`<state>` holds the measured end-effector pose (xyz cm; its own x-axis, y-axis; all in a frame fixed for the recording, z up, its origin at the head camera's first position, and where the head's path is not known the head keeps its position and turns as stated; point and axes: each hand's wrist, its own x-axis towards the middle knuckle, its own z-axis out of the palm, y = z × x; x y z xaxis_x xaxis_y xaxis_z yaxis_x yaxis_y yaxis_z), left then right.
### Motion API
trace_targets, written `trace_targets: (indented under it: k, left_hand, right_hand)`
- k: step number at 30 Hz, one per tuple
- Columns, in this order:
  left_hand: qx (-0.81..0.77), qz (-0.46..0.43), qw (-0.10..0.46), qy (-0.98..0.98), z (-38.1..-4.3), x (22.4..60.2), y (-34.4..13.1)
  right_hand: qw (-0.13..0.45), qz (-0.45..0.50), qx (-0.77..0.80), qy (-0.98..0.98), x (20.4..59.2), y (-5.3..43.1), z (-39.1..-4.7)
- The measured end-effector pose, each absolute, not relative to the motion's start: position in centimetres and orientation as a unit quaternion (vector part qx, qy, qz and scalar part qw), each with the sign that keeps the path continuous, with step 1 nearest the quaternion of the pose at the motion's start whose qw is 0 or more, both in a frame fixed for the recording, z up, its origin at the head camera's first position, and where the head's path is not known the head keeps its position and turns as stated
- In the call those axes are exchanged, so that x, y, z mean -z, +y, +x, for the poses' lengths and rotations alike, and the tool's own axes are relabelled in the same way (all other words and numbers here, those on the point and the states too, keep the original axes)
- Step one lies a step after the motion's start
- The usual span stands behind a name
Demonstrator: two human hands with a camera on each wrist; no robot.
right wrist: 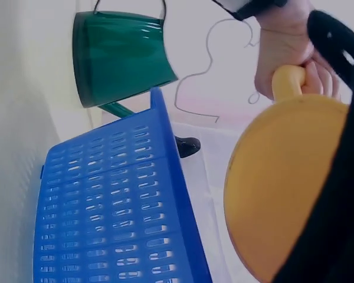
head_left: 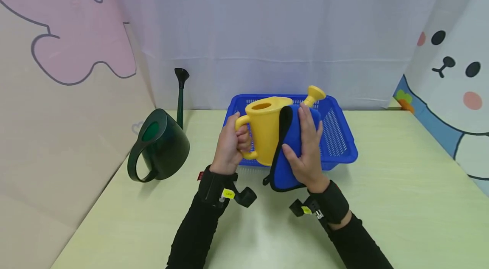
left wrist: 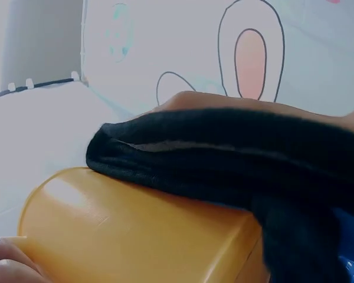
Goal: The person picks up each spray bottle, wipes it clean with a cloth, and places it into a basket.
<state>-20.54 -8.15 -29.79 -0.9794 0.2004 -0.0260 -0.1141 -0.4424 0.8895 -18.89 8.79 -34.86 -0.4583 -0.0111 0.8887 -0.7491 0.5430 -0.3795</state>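
Your left hand (head_left: 231, 144) grips handle (head_left: 241, 122) of yellow watering can (head_left: 264, 135) (best hold; likely light, stiff); right hand (head_left: 308, 156), straight-fingered, presses cloth (head_left: 285, 171).

A curtained-off tabletop booth – what room holds it is unclear – shown by a pale yellow-green table (head_left: 405, 201) with creased whitish cloth (head_left: 244, 35) hanging behind it, a pink cartoon figure (head_left: 84, 31) to its left and a white cartoon animal (head_left: 454, 91) to its right.

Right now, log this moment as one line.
left hand: grips yellow watering can | right hand: holds blue cloth against it | green can: on table
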Motion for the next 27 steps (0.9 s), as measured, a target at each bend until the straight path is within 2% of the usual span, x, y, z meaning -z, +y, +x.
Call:
trace_targets:
  k: [10,17,22,27]
  left_hand:
    - [-0.843,0.045,0.072,0.531,-19.8,29.6,-7.9]
    - [-0.842,0.082,0.068,0.529,-19.7,30.0,-7.1]
    - [-0.831,0.077,0.062,0.547,-19.8,30.4,-6.6]
    - [-0.823,0.074,0.061,0.559,-19.8,30.4,-6.6]
  right_hand:
    - [0.472,0.222,-0.35,-0.778,34.4,7.8,-17.7]
    - [0.523,0.194,-0.233,-0.796,35.3,6.5,-17.0]
    - [0.564,0.215,-0.134,-0.786,36.4,5.7,-17.2]
    - [0.569,0.242,-0.135,-0.774,36.2,6.1,-17.4]
